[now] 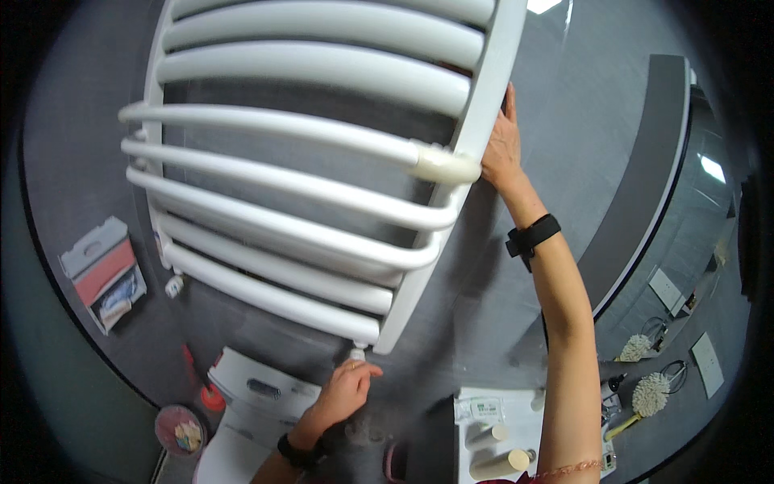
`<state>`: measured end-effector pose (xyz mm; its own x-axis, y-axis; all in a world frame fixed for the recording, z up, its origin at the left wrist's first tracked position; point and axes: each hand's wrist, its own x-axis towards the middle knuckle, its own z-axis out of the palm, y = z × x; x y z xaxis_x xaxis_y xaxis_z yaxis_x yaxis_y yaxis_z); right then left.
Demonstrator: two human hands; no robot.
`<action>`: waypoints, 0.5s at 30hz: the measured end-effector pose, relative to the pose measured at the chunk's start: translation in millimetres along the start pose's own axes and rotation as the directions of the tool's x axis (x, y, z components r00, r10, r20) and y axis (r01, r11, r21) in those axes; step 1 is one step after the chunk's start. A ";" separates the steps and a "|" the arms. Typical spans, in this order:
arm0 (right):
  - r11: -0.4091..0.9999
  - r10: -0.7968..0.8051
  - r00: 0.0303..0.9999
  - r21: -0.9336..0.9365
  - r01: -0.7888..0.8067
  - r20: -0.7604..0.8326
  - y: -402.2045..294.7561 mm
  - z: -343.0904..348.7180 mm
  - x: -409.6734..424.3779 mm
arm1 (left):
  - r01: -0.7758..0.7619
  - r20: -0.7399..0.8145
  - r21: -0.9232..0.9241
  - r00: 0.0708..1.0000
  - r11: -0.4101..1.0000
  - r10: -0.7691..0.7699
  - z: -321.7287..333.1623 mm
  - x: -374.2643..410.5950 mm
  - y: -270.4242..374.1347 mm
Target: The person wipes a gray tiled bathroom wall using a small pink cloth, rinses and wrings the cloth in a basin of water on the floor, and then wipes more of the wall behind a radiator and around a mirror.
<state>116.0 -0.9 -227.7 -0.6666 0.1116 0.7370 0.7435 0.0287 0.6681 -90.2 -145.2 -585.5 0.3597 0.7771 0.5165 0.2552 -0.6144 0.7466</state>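
Observation:
A white ladder-style towel radiator (302,302) fills the upper middle of the head view, with curved bars and three bowed rails standing out in front. At its lower right end, a white valve fitting (358,353) is partly covered by my left hand (346,392). The fingers of that hand curl around the fitting, one finger pointing to the right. My right hand (504,148) reaches behind the radiator's right upright (478,121). One fingertip shows past the upright's outer edge; the other fingers are largely hidden. A black band (535,236) circles my right wrist.
Below left stand a white toilet (242,448), a red brush (211,396) and a bin (175,432). A white counter (508,399) with bottles lies below right. A mirror cabinet (641,181) juts from the right wall; a wall holder (106,272) hangs left.

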 end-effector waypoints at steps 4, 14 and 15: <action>0.974 -0.081 0.997 0.212 0.081 -0.005 -32.1 5.0 -31.6 | -0.001 -0.044 -0.057 0.999 0.998 -0.001 7.2 0.7 1.6; 0.818 -0.100 0.910 0.554 -0.155 0.402 -130.1 12.7 -144.1 | -0.002 0.023 -0.001 1.000 1.000 0.002 15.6 -22.1 -2.9; 0.780 -0.114 0.874 0.587 -0.216 0.473 -138.9 3.8 -152.1 | 0.005 0.028 -0.004 1.000 1.000 -0.005 17.2 -25.1 -1.6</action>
<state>114.3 -18.1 -433.0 -0.6421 0.5638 0.5194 0.7552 0.5817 0.3021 -84.2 -166.1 -606.9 0.3836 0.7761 0.5005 0.2538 -0.6097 0.7509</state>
